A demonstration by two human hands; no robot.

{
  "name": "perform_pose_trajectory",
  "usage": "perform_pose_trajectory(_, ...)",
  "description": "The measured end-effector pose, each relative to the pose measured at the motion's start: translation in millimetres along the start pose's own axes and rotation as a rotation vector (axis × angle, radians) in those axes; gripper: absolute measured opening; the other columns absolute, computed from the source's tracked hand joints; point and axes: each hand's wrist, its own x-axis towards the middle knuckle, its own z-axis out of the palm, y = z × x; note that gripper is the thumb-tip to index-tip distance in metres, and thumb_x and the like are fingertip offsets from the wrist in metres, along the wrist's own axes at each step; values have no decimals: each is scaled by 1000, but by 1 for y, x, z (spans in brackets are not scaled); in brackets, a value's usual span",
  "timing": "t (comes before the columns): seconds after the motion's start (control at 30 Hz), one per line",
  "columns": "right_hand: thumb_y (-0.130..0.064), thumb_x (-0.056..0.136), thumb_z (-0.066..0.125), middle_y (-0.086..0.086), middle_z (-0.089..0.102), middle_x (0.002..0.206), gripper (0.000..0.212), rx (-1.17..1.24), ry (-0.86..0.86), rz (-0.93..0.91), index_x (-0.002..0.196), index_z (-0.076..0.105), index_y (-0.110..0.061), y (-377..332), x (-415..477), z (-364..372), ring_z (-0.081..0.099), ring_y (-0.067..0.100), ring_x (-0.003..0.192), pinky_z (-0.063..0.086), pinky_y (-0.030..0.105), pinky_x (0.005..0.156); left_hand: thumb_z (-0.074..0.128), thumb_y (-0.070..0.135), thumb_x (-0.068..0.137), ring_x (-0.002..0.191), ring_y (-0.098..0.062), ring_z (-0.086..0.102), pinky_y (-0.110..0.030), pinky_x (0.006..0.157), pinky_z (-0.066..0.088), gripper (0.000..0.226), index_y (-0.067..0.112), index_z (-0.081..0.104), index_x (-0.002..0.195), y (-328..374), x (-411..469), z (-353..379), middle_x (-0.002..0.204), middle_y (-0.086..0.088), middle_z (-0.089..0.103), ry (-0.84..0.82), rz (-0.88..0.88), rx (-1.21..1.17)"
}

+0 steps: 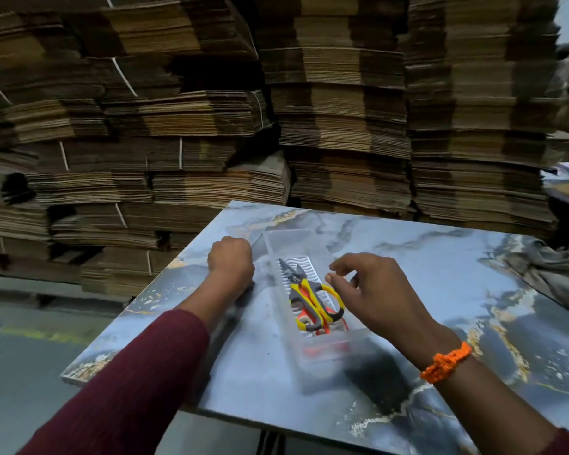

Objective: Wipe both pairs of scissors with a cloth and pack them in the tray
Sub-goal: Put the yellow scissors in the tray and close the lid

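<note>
Work surface: blue-grey marbled tabletop (440, 290) with gold veining. Behind it, bundled stacks of flattened cardboard (342, 126) fill the whole background; grey floor (30, 362) at left carries a faint yellow mark (37, 333). A clear plastic tray (326, 364) sits lengthwise at the table centre. Inside it lie yellow-and-grey scissors (312, 297), blades pointing away, on top of orange scissors (324, 328), of which only the handles show. Left hand (232, 261), maroon sleeve (138, 382), rests on the table just beside the tray's left wall, curled to a fist, nothing seen in it. Right hand (375, 297), orange bracelet (445, 361), hovers over the yellow handles, fingers loosely bent and holding nothing; thumb contact cannot be told. A crumpled grey cloth (546, 267) lies at the table's right edge.
</note>
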Motion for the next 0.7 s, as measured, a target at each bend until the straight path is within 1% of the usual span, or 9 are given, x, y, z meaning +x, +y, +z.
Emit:
perform_pose_trajectory(0.07, -30, 92, 73, -5, 76, 98, 17, 56, 99, -18, 106, 77, -20, 3, 0, -1, 68, 10, 81, 57, 33, 79, 62, 19, 94, 117, -41, 60, -43, 93, 52, 40, -3, 59, 128, -5, 2, -22, 130, -23, 56, 70, -71, -160)
perform_pose_trajectory(0.13, -26, 91, 75, -5, 76, 98, 18, 124, 175, -12, 107, 78, -18, 4, 2, -3, 68, 9, 86, 56, 29, 82, 61, 18, 93, 108, -44, 65, -43, 84, 52, 35, -8, 62, 117, -21, 4, -56, 119, -27, 64, 146, -162, -431)
perform_pose_trajectory(0.23, -32, 91, 76, -6, 77, 99, 26, 335, 206, 102, 114, 77, -19, -4, 11, -8, 71, 8, 90, 60, 36, 87, 55, 12, 91, 71, -32, 74, -38, 69, 62, 31, -14, 64, 105, -35, -9, -96, 95, -27, 71, 165, -253, -1178)
perform_pose_trajectory(0.3, -49, 88, 74, -1, 76, 106, 50, 529, 146, 233, 128, 70, -18, -12, 17, -11, 72, 14, 98, 59, 47, 92, 50, 6, 100, 69, -29, 74, -33, 63, 65, 25, -15, 60, 107, -21, -40, -110, 94, -27, 70, 13, -225, -1640)
perform_pose_trajectory(0.4, -72, 75, 69, 10, 73, 115, 90, 635, 92, 340, 137, 60, -8, -17, 20, -12, 70, 24, 105, 57, 48, 97, 37, 3, 107, 93, -33, 69, -30, 63, 64, 24, -10, 57, 109, 14, -103, -112, 105, -27, 68, -327, -216, -1998)
perform_pose_trajectory(0.47, -59, 81, 75, 14, 72, 97, 75, 595, 107, 312, 124, 64, 1, -13, 12, -17, 69, 27, 88, 54, 33, 80, 41, 4, 107, 89, -29, 69, -28, 64, 63, 21, -6, 59, 105, 28, -137, -101, 97, -21, 68, -426, -253, -1994)
perform_pose_trajectory(0.57, -40, 86, 81, -12, 54, 69, 35, 448, 44, 311, 106, 70, -14, 4, -10, -23, 52, 5, 62, 39, 23, 59, 58, 7, 102, 59, -22, 68, -27, 55, 63, 17, -1, 59, 87, 25, -167, -73, 76, -12, 61, -340, -189, -1583)
perform_pose_trajectory(0.63, -46, 82, 82, -6, 51, 67, 41, 316, -38, 278, 99, 71, -10, 10, -22, -21, 52, 13, 66, 40, 29, 61, 65, 15, 99, 42, -22, 62, -29, 50, 59, 25, 0, 58, 81, 16, -179, -63, 68, -13, 60, -305, -115, -1350)
perform_pose_trajectory(0.7, -43, 83, 82, 10, 68, 89, 47, 223, -56, 241, 100, 72, -1, 10, -25, -15, 63, 24, 88, 48, 32, 75, 69, 21, 97, 40, -25, 61, -33, 53, 61, 31, -1, 60, 77, 10, -181, -57, 64, -16, 63, -299, -95, -1257)
